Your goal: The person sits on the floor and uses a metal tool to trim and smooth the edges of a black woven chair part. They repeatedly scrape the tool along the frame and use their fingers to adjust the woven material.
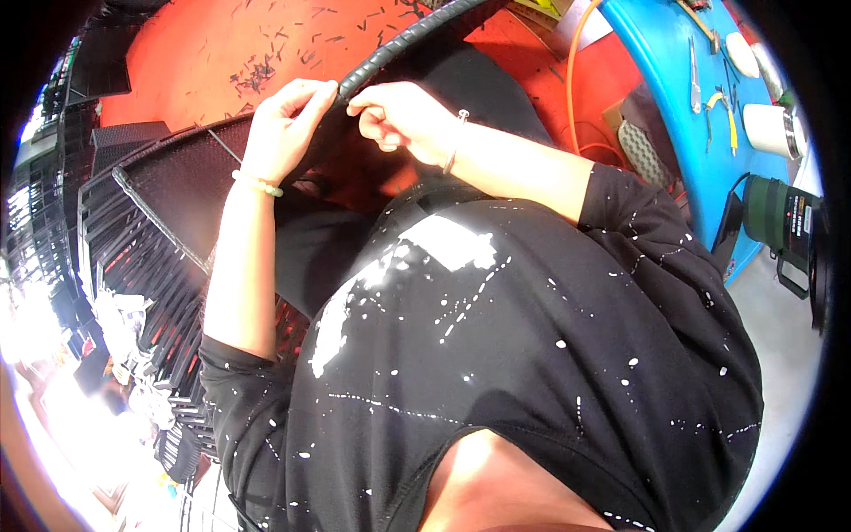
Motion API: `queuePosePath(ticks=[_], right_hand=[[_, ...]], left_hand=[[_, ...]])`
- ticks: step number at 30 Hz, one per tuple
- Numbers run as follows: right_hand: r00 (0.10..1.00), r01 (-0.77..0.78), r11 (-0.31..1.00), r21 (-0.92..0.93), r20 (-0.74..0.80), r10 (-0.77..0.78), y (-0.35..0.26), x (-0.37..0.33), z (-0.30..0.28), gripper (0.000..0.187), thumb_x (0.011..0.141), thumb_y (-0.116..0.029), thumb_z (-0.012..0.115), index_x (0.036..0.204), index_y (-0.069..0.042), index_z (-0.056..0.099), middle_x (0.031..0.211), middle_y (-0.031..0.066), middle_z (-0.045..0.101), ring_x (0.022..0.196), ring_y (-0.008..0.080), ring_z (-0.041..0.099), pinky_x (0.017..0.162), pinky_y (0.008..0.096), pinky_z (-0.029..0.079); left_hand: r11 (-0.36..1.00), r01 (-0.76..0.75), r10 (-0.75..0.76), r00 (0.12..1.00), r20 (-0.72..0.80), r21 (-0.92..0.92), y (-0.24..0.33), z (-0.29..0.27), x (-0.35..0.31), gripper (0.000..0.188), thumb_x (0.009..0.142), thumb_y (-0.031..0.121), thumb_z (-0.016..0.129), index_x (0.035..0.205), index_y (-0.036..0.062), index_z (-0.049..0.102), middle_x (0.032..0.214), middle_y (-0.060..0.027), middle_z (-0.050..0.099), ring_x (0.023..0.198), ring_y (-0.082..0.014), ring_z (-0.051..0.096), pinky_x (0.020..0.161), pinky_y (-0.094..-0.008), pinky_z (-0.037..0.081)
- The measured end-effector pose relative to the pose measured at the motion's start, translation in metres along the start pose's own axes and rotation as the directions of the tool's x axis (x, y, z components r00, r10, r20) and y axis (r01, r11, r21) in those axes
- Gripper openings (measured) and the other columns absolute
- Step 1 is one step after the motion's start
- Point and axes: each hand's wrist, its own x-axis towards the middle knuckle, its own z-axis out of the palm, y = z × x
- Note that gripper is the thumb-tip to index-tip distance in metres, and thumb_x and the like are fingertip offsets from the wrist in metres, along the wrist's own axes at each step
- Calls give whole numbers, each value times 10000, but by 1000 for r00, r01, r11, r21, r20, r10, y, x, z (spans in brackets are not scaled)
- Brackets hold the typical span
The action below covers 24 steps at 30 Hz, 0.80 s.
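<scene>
A black rail wrapped in ridged strip slants up and to the right from between my hands. My left hand is closed on its lower end, thumb and fingers pressed together there. Just right of that spot is my right hand, its fingers curled and the index fingertip close to the rail. Whatever its fingers may hold is too small to make out. The rail appears to belong to a dark woven panel, which lies below and left of my left hand and partly behind my forearm.
Black strip scraps litter the red surface ahead. At the right, a blue table carries hand tools, a yellow-handled tool and a white mug. A dark green jug stands nearby. An orange hose hangs beside the table.
</scene>
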Motion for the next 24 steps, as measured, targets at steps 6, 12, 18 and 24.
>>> queuePosePath(ticks=[6,12,18,24], right_hand=[[995,-73,996,-53,68,76,-8,2,-5,268,980,-236,499,857,-18,596,570,-31,421,462,65,288,453,237,252],[1000,12,997,-74,-18,-13,-3,2,-2,237,961,-217,529,860,-17,607,571,-37,412,467,54,284,443,234,244],[988,-148,988,-31,36,149,-17,8,-13,228,956,-205,529,866,-13,614,582,-48,409,472,56,299,442,232,241],[997,-64,991,-115,-48,59,-16,1,2,226,937,-200,535,809,-23,594,571,-39,403,473,57,302,442,236,243]], left_hand=[[997,47,-46,999,24,-67,-2,3,3,245,992,208,650,1011,-31,705,909,-19,680,874,-83,599,823,-245,476],[990,46,-45,999,8,-132,-6,8,3,236,994,206,646,1004,-24,701,903,-13,675,866,-79,593,820,-241,473],[993,29,-28,1000,13,-116,-7,9,6,227,994,187,639,1014,-32,696,909,-21,673,870,-85,599,826,-242,476],[994,4,-5,1000,-9,-113,-7,10,4,219,987,172,640,1010,-39,691,923,-36,676,873,-105,612,827,-254,480]])
